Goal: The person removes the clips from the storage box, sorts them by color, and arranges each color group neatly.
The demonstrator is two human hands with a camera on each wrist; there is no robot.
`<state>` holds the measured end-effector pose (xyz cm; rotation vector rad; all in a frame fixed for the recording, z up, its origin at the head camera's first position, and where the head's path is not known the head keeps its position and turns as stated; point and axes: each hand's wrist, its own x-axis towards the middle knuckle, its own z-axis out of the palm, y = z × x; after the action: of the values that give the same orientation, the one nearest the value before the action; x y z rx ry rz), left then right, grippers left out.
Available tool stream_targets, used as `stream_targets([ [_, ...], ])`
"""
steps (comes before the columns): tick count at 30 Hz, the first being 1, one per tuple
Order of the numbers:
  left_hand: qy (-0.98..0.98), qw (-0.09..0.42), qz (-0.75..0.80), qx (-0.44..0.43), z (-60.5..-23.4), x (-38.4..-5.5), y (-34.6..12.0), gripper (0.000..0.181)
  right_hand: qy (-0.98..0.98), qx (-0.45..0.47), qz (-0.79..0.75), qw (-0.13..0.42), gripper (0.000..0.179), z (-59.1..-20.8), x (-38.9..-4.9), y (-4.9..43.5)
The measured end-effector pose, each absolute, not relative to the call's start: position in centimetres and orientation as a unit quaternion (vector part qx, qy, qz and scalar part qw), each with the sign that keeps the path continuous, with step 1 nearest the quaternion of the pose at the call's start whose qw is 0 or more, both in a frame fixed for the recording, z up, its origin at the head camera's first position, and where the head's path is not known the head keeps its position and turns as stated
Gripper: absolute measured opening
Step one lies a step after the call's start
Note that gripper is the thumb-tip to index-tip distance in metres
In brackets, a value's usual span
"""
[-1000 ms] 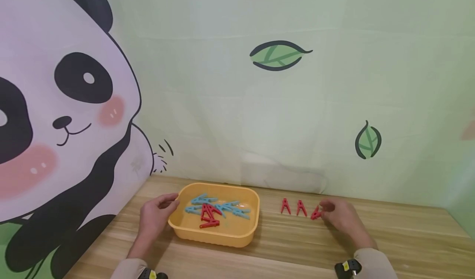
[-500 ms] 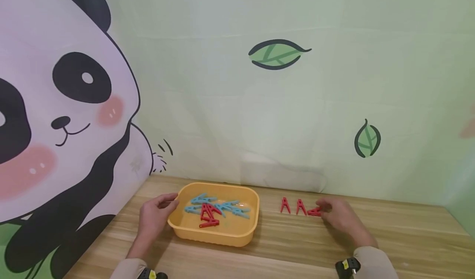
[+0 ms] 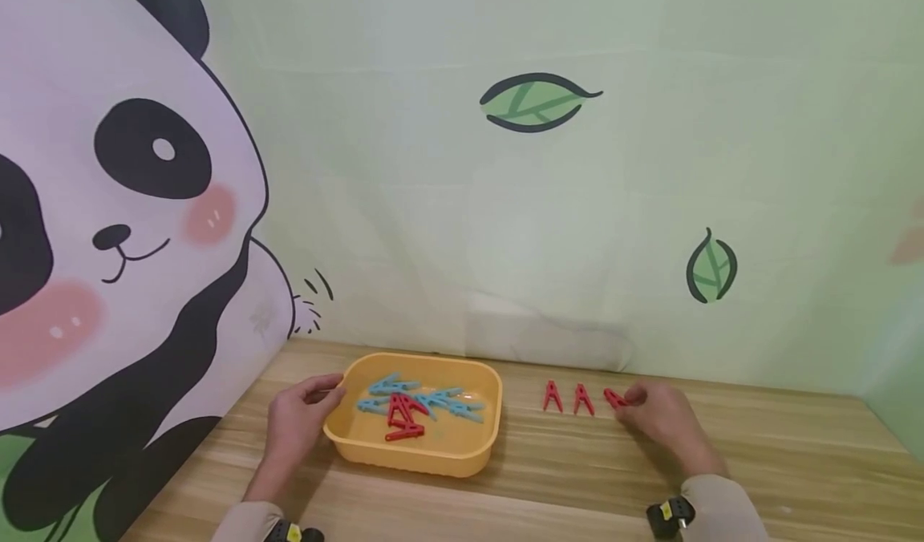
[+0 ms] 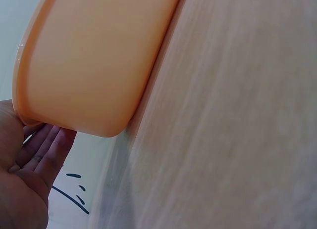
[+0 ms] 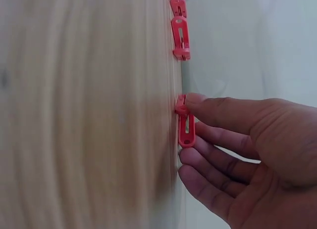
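No readable text, brand or number in any view. Small yellow label [image 3: 293,532] on the black left wrist-worn device [image 3: 277,531], beside the pale left cuff [image 3: 245,519]. Second yellow label [image 3: 666,510] on the black right wrist-worn device [image 3: 659,521]. Any markings on both too small to make out.

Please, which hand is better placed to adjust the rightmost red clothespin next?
Likely the right hand: its thumb and finger pinch the red clothespin at the row's right end. The left hand is farther away, at the left side of the yellow tray.
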<state>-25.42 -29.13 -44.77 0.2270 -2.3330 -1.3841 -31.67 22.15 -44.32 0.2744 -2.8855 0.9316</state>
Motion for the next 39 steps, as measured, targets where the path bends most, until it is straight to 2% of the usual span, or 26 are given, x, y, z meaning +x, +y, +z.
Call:
stream_targets([
  [23,-0.838,0.203,-0.498,0.087,-44.7,-25.4,-29.2,0.027,-0.941,0.052,0.329,0.064,0.025,-44.7,-31.7,20.8],
  [31,-0.836,0.207,-0.501,0.083,-44.7,-25.4,-29.1,0.027,-0.942,0.034,0.329,0.054,0.025,-44.6,-31.8,21.2],
  [39,-0.836,0.208,-0.500,0.087,-44.7,-25.5,-29.1,0.026,-0.940,0.016,0.337,0.054,0.039,-43.9,-31.4,21.5],
])
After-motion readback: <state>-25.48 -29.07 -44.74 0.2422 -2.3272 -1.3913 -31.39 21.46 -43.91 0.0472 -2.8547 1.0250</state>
